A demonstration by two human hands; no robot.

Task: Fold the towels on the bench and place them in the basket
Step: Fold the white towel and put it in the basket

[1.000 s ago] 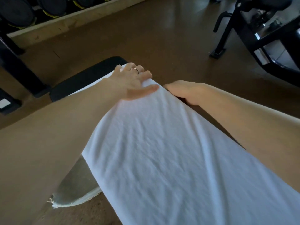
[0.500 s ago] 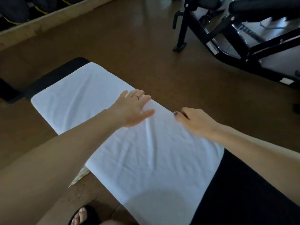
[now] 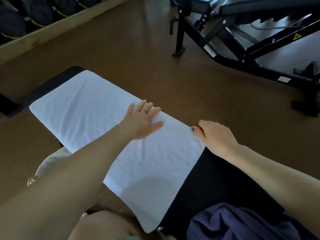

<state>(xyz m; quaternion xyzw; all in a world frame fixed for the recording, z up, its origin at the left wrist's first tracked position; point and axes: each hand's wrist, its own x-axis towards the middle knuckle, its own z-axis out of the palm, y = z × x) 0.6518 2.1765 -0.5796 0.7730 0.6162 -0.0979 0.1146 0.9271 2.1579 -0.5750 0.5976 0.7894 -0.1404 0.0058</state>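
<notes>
Head view: a white towel lies spread flat along the black padded table, covering most of its far length and reaching down to its near edge on my left side. My left hand rests palm down on the towel near its far long edge, fingers straight and slightly spread, a ring on one finger; it grips nothing. My right hand sits at the towel's far right corner, where the cloth meets the bare black padding; the thumb lies on the towel's edge and the fingers curl over the table's far side, but I cannot tell whether they pinch the cloth. The towel shows light creases around both hands. A dark blue cloth lies bunched on the table's near right end, apart from the white towel. A pale cloth shows under my left forearm, beside the table. Across the brown floor stands a black exercise machine; dark round weights line the upper left.
</notes>
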